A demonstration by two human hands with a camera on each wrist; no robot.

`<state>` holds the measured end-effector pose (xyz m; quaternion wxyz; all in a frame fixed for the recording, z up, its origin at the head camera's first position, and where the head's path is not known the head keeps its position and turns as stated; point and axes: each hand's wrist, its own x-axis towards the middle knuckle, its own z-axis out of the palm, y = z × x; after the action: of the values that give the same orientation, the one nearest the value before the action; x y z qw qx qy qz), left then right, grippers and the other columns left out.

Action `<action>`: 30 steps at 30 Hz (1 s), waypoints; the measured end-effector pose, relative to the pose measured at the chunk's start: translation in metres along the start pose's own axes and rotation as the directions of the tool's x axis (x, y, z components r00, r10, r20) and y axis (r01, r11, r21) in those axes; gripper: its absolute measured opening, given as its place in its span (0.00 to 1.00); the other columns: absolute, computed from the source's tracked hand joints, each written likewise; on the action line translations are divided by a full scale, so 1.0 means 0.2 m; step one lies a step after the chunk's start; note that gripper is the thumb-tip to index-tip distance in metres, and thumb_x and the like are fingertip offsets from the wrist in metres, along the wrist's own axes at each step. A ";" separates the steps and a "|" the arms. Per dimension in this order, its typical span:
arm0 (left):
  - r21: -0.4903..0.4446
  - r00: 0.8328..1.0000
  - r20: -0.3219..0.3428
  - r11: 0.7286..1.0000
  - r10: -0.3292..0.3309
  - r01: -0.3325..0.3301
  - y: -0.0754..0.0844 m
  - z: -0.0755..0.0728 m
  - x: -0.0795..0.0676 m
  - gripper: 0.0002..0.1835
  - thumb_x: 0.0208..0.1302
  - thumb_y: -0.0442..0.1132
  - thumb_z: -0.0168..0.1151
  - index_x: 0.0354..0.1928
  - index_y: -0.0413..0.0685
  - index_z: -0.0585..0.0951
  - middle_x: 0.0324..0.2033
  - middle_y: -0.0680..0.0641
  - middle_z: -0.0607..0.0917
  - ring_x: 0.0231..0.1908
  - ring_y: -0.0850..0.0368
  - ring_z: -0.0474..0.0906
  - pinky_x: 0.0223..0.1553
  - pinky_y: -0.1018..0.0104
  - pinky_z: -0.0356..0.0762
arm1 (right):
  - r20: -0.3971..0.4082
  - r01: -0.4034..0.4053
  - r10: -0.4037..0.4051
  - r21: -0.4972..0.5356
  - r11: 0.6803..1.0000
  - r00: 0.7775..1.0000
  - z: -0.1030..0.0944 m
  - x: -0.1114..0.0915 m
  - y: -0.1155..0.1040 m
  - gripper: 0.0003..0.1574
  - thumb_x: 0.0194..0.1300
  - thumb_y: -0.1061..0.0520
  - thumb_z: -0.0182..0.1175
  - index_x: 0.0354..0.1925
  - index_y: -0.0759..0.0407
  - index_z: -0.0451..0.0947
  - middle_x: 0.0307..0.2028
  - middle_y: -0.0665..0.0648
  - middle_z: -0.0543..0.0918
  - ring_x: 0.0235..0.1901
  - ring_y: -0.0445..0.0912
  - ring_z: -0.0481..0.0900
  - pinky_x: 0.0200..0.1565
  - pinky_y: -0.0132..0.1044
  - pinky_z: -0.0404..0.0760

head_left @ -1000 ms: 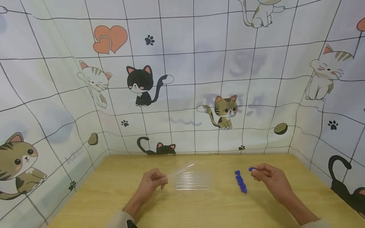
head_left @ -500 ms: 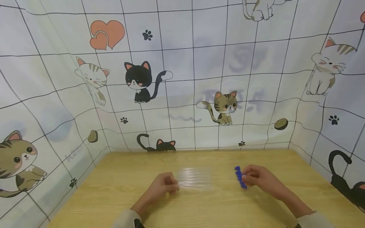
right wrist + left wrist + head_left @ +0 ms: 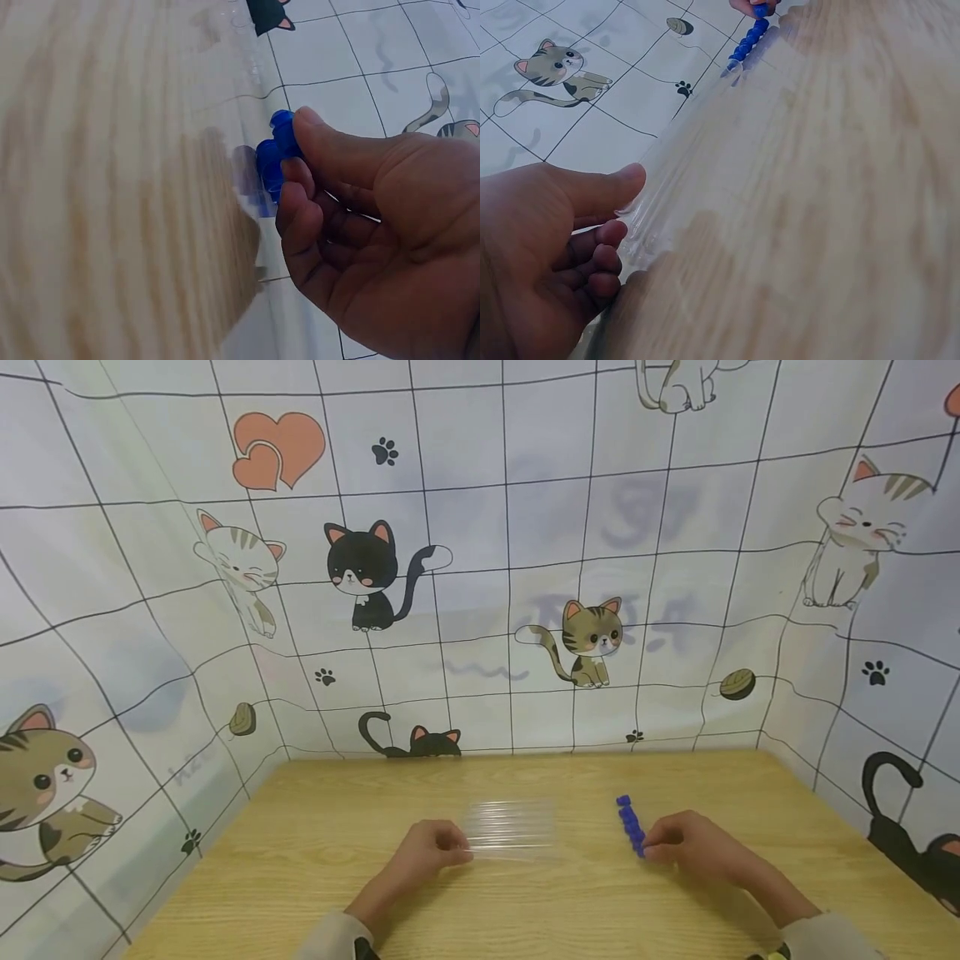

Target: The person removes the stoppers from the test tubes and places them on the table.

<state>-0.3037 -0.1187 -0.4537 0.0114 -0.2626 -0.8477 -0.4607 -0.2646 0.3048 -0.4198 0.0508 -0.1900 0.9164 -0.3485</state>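
Observation:
Several thin clear plastic tubes lie side by side in a row on the table. At the row's near left end, my left hand pinches one end of the nearest tube between thumb and fingers. To the right, small blue caps form a slanted line. My right hand is at the near end of that line, its thumb and fingertips pinching a blue cap. More caps sit right behind it in the right wrist view. The left wrist view shows the held tube's end only faintly.
A wooden table carries everything. Behind it and at both sides hangs a white gridded cloth printed with cartoon cats. Bare tabletop lies between the tubes and the blue caps.
My left hand has brought its raised tube down and right to the near side of the row. My right hand has moved left and nearer, setting its cap at the line's near end.

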 end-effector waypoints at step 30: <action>0.075 0.998 -0.057 0.997 0.006 -0.002 0.00 0.05 0.00 0.07 0.48 0.37 0.67 0.29 0.49 0.77 0.18 0.55 0.73 0.21 0.63 0.67 0.24 0.70 0.67 | -0.025 0.013 -0.014 -0.062 0.998 1.000 0.04 0.03 -0.02 0.11 0.51 0.51 0.65 0.30 0.53 0.74 0.26 0.47 0.76 0.27 0.42 0.72 0.27 0.33 0.72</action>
<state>-0.3009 -0.1110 -0.4599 0.0466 -0.2502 -0.8632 -0.4360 -0.2661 0.2945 -0.4230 0.0310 -0.1932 0.9260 -0.3229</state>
